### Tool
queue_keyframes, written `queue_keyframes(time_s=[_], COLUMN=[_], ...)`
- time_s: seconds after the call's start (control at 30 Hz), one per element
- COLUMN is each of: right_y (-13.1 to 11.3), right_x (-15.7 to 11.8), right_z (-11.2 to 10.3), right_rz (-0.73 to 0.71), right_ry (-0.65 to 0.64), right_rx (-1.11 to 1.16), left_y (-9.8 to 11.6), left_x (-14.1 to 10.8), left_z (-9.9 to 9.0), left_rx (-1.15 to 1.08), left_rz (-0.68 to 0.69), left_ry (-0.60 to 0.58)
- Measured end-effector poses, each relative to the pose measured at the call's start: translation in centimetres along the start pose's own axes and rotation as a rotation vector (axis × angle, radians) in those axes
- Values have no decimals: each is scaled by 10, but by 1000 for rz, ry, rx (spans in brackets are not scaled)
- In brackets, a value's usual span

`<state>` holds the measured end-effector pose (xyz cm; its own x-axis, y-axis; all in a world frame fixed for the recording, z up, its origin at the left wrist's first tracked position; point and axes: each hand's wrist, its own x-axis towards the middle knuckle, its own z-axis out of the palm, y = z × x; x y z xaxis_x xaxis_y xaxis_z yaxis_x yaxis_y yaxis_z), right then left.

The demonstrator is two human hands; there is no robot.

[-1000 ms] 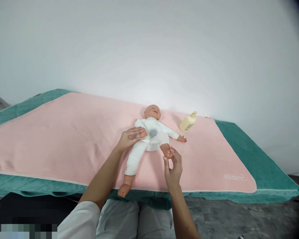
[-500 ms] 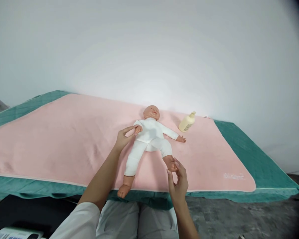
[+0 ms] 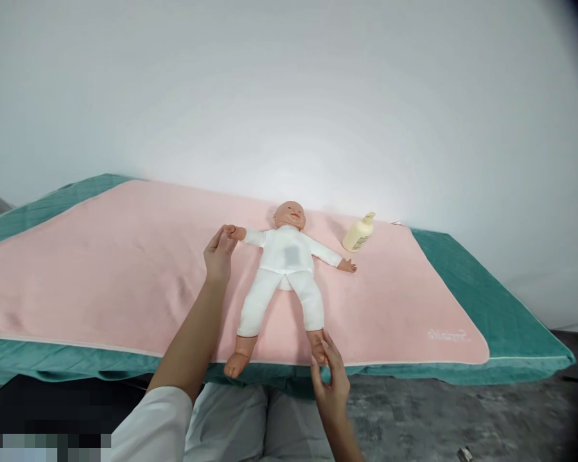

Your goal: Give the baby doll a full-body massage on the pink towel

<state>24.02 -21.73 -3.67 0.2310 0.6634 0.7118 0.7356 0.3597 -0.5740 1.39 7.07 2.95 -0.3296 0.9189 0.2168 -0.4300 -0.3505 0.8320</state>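
A baby doll in a white cloth body lies on its back on a pink mat, its head toward the wall. My left hand pinches the doll's hand on the left side, and that arm is stretched out sideways. With thumb and fingers, my right hand grips the doll's foot on the right, near the front edge. The doll's other arm lies spread on the mat. Its other foot rests at the mat's front edge, touched by neither hand.
A pale yellow pump bottle stands tilted in view behind the doll's right-side arm. The pink mat lies over a green quilted cover. A white wall rises behind, and grey floor shows at the lower right.
My left hand has drawn the doll's arm outward to the left, away from its body. My right hand has pulled the bent leg down toward me, so it lies straighter.
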Motion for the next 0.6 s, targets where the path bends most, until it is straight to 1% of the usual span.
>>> queue_keyframes(time_s=[0.13,0.23,0.4,0.6], right_y=[1,5,11,12], right_x=[-10,-17,-25,-23], right_z=[8,13,17,15], right_rz=[34,56,69,112], right_ry=[6,8,28,-17], right_rx=[0,22,34,37], left_y=[-5,-9,-20,-29], left_x=[9,14,20,25], left_z=[-12,-18,-24,-32], left_rx=[-144,-142,-76,-117], left_rz=[-185,-249,-288,-258], left_ry=[122,208,358,394])
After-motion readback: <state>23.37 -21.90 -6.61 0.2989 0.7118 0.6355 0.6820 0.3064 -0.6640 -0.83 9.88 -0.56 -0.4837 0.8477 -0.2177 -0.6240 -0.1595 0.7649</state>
